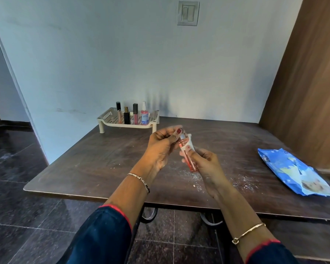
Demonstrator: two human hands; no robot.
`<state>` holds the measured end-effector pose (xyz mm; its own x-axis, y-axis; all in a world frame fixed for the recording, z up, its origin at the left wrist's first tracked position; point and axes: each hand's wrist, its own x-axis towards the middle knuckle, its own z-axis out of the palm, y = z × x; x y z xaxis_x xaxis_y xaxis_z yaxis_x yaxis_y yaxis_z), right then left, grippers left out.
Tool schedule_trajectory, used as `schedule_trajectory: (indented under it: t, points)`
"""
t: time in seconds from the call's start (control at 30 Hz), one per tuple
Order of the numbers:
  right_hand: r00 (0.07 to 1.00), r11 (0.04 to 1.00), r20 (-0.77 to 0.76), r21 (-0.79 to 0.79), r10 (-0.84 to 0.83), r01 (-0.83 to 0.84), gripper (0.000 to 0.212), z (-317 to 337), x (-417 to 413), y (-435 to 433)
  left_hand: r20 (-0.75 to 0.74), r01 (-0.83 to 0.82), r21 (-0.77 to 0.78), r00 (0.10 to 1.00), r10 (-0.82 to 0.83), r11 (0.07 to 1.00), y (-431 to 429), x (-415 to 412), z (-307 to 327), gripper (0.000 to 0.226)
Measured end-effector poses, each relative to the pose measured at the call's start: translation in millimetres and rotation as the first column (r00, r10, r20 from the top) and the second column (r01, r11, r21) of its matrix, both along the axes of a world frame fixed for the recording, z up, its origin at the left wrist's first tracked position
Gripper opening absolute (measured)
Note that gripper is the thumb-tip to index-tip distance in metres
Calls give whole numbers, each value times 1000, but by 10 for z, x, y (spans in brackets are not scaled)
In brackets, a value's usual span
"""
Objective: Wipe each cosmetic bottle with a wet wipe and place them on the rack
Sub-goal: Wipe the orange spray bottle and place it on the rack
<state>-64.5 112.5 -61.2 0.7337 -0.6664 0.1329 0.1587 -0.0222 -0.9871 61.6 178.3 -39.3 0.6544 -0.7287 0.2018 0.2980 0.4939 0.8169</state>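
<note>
Over the middle of the dark table (103, 159) I hold a small pink-orange cosmetic bottle (191, 161), tilted. My left hand (162, 147) pinches its silver top. My right hand (206, 164) grips its body together with a white wet wipe (190, 143) folded around the upper part. At the back left stands a cream perforated rack (111, 119). On it stand several upright bottles: a black-capped gloss (119, 113), a black perfume bottle (127, 116), a pink gloss (135, 114) and a clear spray bottle (144, 115).
A blue wet wipe pack (295, 172) lies flat on the table's right side. White crumbs and powder (196, 180) are scattered near the front middle. A wooden panel (309, 82) borders the table on the right, a pale wall behind. Dark tiled floor lies left and below.
</note>
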Motion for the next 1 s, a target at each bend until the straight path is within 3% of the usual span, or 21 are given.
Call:
schedule_trajectory:
  t: [0.2, 0.4, 0.57, 0.67, 0.87, 1.0]
  points:
    - [996, 991, -20, 108, 85, -82, 25, -92, -137, -107, -49, 50, -25, 997, -51, 998, 60, 68, 44, 15]
    - [986, 993, -132, 78, 99, -89, 58, -8, -99, -191, 17, 122, -10, 992, -122, 993, 98, 48, 134, 18]
    - [994, 998, -104, 52, 30, -25, 38, 232, 62, -148, 43, 105, -14, 994, -104, 994, 74, 38, 173, 19]
    - [994, 992, -51, 90, 97, -92, 32, 231, 67, -97, 45, 78, -40, 996, -77, 996, 64, 39, 204, 17]
    - [963, 935, 10, 235, 269, -264, 35, 67, -97, -53, 8, 19, -67, 1000, -18, 998, 73, 135, 227, 17]
    - [953, 894, 106, 329, 283, -302, 40, -4, -178, -1, 44, -15, -46, 999, 17, 999, 63, 130, 266, 16]
